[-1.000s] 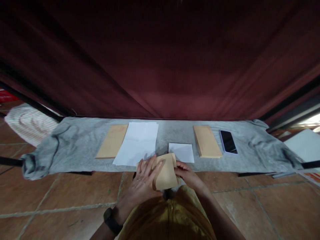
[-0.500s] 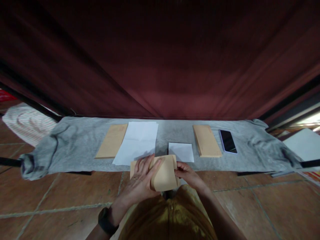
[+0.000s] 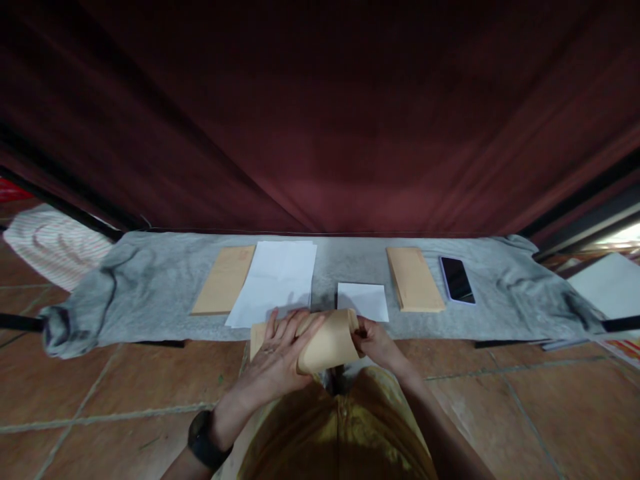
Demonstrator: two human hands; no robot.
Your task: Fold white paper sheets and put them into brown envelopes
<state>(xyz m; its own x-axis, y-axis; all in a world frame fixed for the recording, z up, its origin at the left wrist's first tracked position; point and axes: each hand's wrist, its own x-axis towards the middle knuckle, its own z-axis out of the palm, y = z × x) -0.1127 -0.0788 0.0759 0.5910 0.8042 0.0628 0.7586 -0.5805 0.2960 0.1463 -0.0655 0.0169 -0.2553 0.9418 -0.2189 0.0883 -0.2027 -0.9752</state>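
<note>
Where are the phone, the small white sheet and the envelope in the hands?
phone [image 3: 457, 280], head view, middle of its dark screen.
small white sheet [image 3: 364, 299], head view, its centre.
brown envelope [image 3: 331, 341], head view, its bowed front face.

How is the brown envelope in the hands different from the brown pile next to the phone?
The envelope is held up by the left hand and right hand; the pile lies on the grey cloth beside the phone. The envelope is bent into a curve; the pile is flat. The envelope runs crosswise; the pile points away from the person. Both are tan paper.
</note>
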